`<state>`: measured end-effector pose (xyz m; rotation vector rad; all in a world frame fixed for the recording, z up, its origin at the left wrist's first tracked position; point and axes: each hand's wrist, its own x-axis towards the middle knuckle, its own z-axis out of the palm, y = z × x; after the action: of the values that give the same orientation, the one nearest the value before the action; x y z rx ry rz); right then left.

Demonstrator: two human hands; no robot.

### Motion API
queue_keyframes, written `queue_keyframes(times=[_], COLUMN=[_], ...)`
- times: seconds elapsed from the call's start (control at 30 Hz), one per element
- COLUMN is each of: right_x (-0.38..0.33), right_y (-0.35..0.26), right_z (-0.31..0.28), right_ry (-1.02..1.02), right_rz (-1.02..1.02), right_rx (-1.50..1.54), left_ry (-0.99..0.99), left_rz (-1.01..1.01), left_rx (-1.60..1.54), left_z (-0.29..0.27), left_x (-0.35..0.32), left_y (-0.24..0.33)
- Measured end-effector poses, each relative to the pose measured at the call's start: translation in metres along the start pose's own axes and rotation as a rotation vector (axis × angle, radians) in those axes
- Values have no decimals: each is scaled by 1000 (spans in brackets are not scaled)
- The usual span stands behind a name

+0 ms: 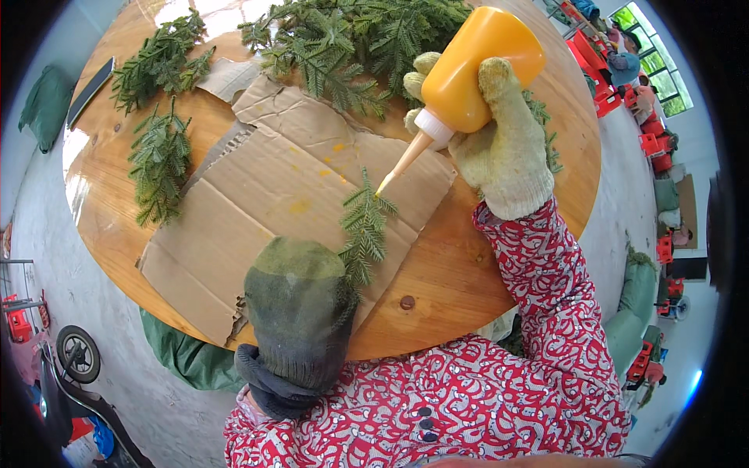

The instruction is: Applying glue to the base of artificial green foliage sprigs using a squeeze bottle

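My right hand point(507, 152), in an off-white knit glove, is wrapped round an orange squeeze bottle point(488, 58) with a long pointed nozzle. The bottle is tilted down to the left, and its pale tip is at or very close to the upper end of a small green fir sprig point(364, 230). My left hand point(296, 304) wears a dark grey-green glove and is closed at the sprig's lower end, with its fingertips mostly hidden. Under the sprig lies a creased sheet of brown cardboard point(265, 179), marked with yellow-orange spots.
The cardboard lies on a round wooden table point(468, 292). A heap of fir branches point(351, 43) is at the far side, with smaller fir pieces point(160, 168) to the left. A dark flat object point(91, 91) sits by the left edge. Green sacks point(640, 288) stand on the floor.
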<state>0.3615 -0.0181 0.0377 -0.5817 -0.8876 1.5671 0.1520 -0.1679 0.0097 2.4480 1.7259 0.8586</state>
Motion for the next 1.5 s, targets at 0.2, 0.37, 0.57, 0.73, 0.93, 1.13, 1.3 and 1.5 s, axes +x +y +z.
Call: queue_keyframes(times=[0.2,0.37,0.57,0.73,0.93,1.13,1.3,1.5], right_x=[1,1,1,0,0,2,1,3], right_y=[0,0,1,1,1,2,-1,-2], right_z=[0,0,-4,-2,-5,-9,-11,-14], right_ry=[17,14,18,29,28,28,-10,15], right_rz=[7,14,7,17,19,13,22,-1], right_rx=[5,0,29,-9,6,4,-125,-147], left_ry=[-15,-20,-128,-33,9,-14,22,-17], left_rz=[6,-22,-27,7,26,13,34,6], left_rx=[-22,-35,-23,-28,-49,-36,-39,-45], left_z=[0,-1,-6,-4,-3,-2,-1,-2], left_x=[-3,1,9,9,7,1,-2,-3], left_y=[-1,1,3,3,3,3,1,4])
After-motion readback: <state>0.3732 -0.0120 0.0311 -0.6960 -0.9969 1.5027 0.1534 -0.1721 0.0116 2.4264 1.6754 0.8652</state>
